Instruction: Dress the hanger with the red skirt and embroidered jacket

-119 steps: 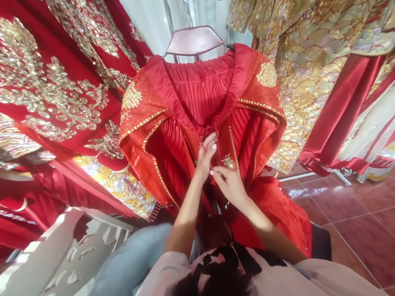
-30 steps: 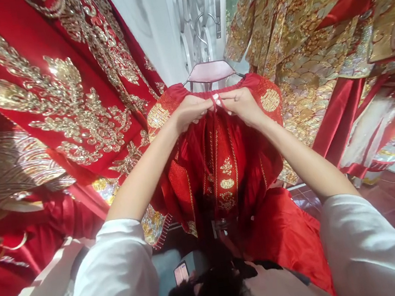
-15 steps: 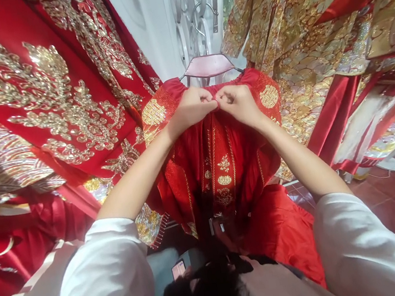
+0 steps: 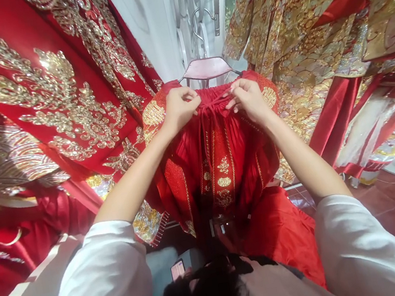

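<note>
Head view: left hand (image 4: pixel 180 109), right hand (image 4: pixel 249 100) pinch red waistband (image 4: pixel 216 94) (pleated).

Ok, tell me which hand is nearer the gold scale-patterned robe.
Right hand: it holds the red garment's collar, beside the gold scale-patterned robe. The left hand is farther, across the collar.

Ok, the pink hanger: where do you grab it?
Probably the metal hook's neck, coming from the front, just above the pink hanger. That thin stem stands clear, while the gathered red collar covers the hanger's lower edge, with the left hand and right hand on it.
</note>
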Demonstrator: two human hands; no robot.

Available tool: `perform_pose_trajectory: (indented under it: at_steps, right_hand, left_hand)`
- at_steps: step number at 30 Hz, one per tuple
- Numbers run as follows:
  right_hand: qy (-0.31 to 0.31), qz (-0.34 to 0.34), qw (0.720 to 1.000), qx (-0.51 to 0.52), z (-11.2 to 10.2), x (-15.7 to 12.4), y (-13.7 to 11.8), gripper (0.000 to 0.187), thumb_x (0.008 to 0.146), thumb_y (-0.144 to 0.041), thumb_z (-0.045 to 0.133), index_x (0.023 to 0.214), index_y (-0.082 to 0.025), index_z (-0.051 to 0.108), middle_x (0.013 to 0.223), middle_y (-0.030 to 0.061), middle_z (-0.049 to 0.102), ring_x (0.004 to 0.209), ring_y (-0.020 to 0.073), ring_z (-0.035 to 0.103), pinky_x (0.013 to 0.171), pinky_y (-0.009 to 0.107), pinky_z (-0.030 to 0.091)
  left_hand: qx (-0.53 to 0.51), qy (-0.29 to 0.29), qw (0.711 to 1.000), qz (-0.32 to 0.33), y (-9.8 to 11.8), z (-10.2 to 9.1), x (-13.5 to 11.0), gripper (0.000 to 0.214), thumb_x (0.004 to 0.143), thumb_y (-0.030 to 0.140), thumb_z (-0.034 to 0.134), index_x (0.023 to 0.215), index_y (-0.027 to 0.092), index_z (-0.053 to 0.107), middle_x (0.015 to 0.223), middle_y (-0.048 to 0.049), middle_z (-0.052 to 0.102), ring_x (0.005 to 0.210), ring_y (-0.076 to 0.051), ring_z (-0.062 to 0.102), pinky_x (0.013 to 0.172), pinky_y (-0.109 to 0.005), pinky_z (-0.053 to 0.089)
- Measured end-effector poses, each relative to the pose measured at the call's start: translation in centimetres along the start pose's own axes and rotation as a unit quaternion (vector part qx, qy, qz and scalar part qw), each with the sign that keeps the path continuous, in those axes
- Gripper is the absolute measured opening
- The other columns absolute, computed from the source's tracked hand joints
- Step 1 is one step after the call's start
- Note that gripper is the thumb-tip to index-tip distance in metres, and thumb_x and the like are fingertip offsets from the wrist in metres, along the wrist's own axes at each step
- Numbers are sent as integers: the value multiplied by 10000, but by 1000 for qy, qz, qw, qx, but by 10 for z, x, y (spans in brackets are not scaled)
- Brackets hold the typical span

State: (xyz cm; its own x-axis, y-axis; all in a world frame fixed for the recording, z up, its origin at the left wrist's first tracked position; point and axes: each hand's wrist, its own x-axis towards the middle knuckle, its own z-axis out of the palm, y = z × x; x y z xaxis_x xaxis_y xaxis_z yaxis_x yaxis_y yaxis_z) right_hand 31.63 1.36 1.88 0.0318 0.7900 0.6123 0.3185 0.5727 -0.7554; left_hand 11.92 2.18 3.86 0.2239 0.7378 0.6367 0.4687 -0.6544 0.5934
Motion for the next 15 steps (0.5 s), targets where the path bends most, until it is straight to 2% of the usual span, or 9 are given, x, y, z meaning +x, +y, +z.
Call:
perform_pose_trajectory:
  at_steps: [3,7,10,15]
  right_hand:
    - [-26,58,990,123,7,-2,-7,321,816,-488,567,756,-201,435,655,-23,500,518,61,463,464,186,389]
    - [-46,56,984,165,8,-1,-5,392,739,-475,681,666,-197,413,588,-44,426,475,48,386,436,185,383]
    - [-34,47,984,171,5,2,4,397,728,-416,704,625,-198,389,559,-54,385,450,45,353,424,196,379]
    - [-9,28,989,144,-3,7,16,350,748,-337,669,608,-200,379,530,-50,387,440,57,344,425,220,381]
  left_hand:
    - [-139,-31,986,-89,6,8,3,142,847,161,394,726,160,470,623,-3,516,499,-78,501,519,-205,448]
    - [-208,-41,967,-142,13,8,1,236,900,138,327,671,170,371,597,37,410,387,-22,333,444,-163,370]
    - [-197,-39,971,-129,11,0,-1,277,896,107,345,629,178,326,556,55,323,379,-16,262,419,-147,306]
    - [-126,-32,990,-61,-10,-12,-2,298,858,85,405,580,178,349,475,52,320,389,-45,314,433,-162,318]
